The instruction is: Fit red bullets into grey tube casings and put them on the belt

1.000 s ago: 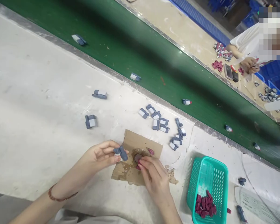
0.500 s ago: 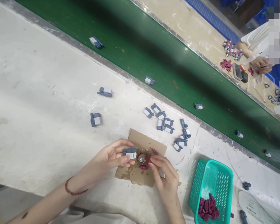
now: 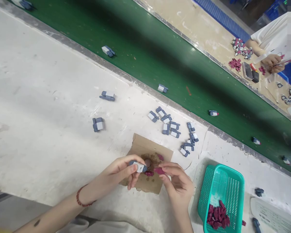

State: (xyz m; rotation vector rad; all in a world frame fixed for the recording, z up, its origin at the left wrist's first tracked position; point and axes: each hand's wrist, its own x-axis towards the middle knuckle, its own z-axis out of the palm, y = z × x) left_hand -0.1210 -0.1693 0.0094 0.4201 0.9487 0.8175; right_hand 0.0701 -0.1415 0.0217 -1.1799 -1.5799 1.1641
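Note:
My left hand [image 3: 126, 170] is closed on a small grey-and-white plastic part [image 3: 138, 166], its white face with a slot turned up. Between the thumb and fingers of my right hand [image 3: 177, 181] is a small maroon plastic piece [image 3: 159, 170], a short gap away from the grey-and-white part. Beneath both hands lies a piece of brown cardboard [image 3: 145, 145] with dark wet stains. On it sit a small round dish [image 3: 148, 164], partly covered by my left hand's part, and two more maroon pieces, one near [image 3: 149, 174] and one far [image 3: 160, 157].
Several grey-and-white parts [image 3: 174, 125] lie on the white table beyond the cardboard. A green basket [image 3: 240, 194] with maroon pieces [image 3: 218, 215] stands at right. Along the table runs a green conveyor belt [image 3: 135, 61] carrying spaced parts. Across it, a co-worker's hands [image 3: 274, 63] handle small pieces.
My left hand has turned its part so the slotted face shows. My right hand has lifted the maroon piece away from the dish. Parts on the belt have shifted right.

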